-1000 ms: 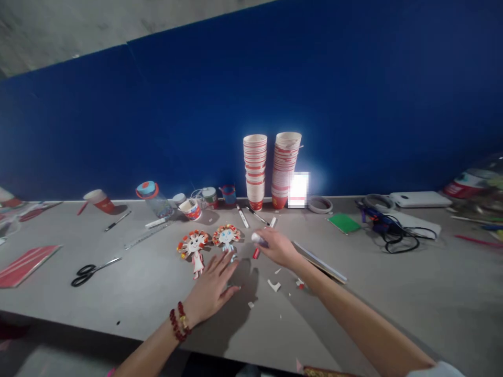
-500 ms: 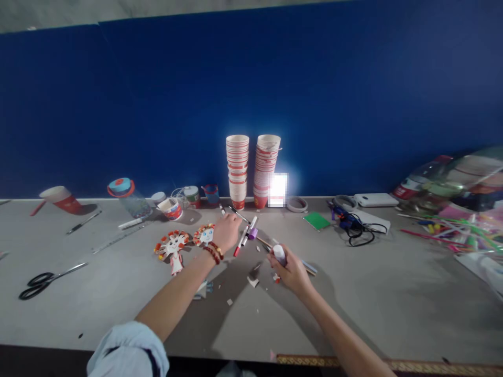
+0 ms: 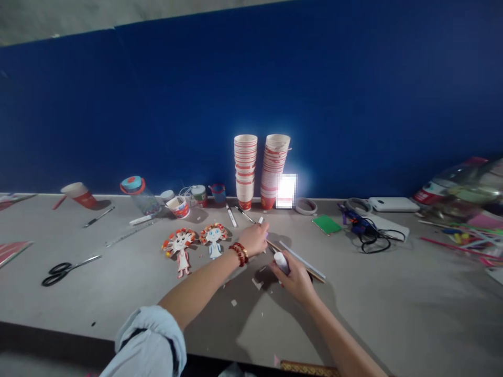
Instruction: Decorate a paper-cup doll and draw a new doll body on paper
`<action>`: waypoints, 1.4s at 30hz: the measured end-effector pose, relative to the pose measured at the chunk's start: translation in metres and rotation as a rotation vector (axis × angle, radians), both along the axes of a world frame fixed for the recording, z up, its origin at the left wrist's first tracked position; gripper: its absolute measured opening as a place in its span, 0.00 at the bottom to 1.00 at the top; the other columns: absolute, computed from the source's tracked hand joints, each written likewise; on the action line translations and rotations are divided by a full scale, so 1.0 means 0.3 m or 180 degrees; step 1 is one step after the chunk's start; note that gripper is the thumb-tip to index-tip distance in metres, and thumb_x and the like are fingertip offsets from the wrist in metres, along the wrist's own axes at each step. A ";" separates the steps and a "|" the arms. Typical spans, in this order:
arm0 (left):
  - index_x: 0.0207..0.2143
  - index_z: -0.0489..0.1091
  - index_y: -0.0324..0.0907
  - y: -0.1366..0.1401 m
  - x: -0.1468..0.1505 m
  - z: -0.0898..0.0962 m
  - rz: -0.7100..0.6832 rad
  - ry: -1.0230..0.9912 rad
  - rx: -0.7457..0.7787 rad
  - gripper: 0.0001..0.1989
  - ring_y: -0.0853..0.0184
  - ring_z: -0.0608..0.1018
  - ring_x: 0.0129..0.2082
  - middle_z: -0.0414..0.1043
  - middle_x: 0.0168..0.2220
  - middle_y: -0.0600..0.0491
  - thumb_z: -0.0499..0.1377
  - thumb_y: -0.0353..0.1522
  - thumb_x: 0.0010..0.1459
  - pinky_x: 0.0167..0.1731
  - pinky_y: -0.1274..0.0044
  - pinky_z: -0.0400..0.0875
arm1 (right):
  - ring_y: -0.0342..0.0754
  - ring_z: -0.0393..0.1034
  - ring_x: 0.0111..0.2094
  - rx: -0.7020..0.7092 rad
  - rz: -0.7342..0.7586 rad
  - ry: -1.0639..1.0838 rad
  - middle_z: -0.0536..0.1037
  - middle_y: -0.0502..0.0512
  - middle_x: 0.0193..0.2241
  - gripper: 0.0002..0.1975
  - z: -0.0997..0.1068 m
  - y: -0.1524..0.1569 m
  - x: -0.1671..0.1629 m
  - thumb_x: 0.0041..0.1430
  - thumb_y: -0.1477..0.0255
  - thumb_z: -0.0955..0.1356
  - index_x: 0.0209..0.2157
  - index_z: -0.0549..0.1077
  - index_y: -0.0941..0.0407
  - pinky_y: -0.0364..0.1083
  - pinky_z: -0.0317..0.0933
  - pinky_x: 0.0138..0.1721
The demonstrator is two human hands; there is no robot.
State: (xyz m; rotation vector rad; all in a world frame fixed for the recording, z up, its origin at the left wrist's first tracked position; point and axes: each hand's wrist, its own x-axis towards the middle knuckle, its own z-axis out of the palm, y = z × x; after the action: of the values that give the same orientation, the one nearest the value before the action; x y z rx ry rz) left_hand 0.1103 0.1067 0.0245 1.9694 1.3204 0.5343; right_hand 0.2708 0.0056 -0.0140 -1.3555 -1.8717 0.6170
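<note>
My right hand point(image 3: 295, 276) is closed around a white glue stick point(image 3: 281, 262), its pale end pointing up and away from me. My left hand point(image 3: 254, 239), with red bead bracelets at the wrist, lies over the markers in the middle of the table, fingers curled; what they grip is hidden. The end of a white marker point(image 3: 261, 220) pokes out beyond those fingers. Left of that hand lie two paper dolls with orange-fringed hair, one with a red-edged dress point(image 3: 183, 259) and one blue-eyed point(image 3: 214, 242). Thin sticks point(image 3: 308, 262) lie behind my right hand.
Two tall stacks of paper cups point(image 3: 245, 173) stand against the blue wall. Scissors point(image 3: 68, 268) and a water bottle point(image 3: 141, 196) are at left. A glue gun with a black cord point(image 3: 361, 228), a green pad point(image 3: 326, 224) and a tape roll point(image 3: 305, 206) lie at right. Paper scraps point(image 3: 257, 284) dot the table.
My left hand has moved right, from beside the blue-eyed doll onto the markers and purple cap, which it now covers. My right hand still holds the glue stick. The view has shifted slightly.
</note>
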 end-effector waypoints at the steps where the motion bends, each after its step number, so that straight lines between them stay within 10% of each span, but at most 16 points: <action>1: 0.53 0.68 0.39 -0.009 -0.012 0.007 0.0053 -0.0253 -0.0126 0.17 0.61 0.76 0.46 0.70 0.51 0.46 0.59 0.37 0.65 0.45 0.64 0.74 | 0.47 0.65 0.25 0.0003 0.0049 -0.0036 0.70 0.50 0.24 0.13 0.007 -0.004 -0.004 0.63 0.59 0.62 0.32 0.67 0.54 0.43 0.56 0.27; 14: 0.40 0.62 0.43 -0.333 -0.141 0.071 0.0390 -0.2827 -0.1241 0.17 0.71 0.74 0.32 0.70 0.35 0.54 0.65 0.39 0.55 0.33 0.79 0.67 | 0.49 0.67 0.25 -0.0298 0.0176 -0.0341 0.74 0.51 0.25 0.06 0.088 -0.066 -0.097 0.56 0.67 0.63 0.35 0.66 0.54 0.43 0.54 0.28; 25: 0.50 0.75 0.44 -0.427 -0.175 0.084 0.0193 -0.2287 -0.0176 0.16 0.62 0.77 0.44 0.76 0.47 0.49 0.64 0.35 0.59 0.48 0.73 0.69 | 0.51 0.70 0.29 -0.0605 0.0317 -0.0329 0.78 0.56 0.29 0.11 0.107 -0.114 -0.113 0.56 0.67 0.63 0.39 0.69 0.57 0.44 0.57 0.30; 42: 0.57 0.68 0.45 -0.532 -0.096 -0.003 0.0428 -0.2330 0.0189 0.18 0.59 0.71 0.59 0.69 0.59 0.48 0.54 0.38 0.68 0.60 0.67 0.63 | 0.48 0.68 0.25 -0.0562 0.0365 -0.0117 0.77 0.53 0.26 0.13 0.129 -0.154 -0.125 0.54 0.70 0.62 0.40 0.74 0.57 0.43 0.58 0.29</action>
State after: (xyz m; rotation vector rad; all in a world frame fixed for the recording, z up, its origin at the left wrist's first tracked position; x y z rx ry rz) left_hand 0.0816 -0.0527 0.0237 1.4949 0.9645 1.2278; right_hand 0.2333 -0.0406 0.0248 -1.3851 -1.9732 0.8378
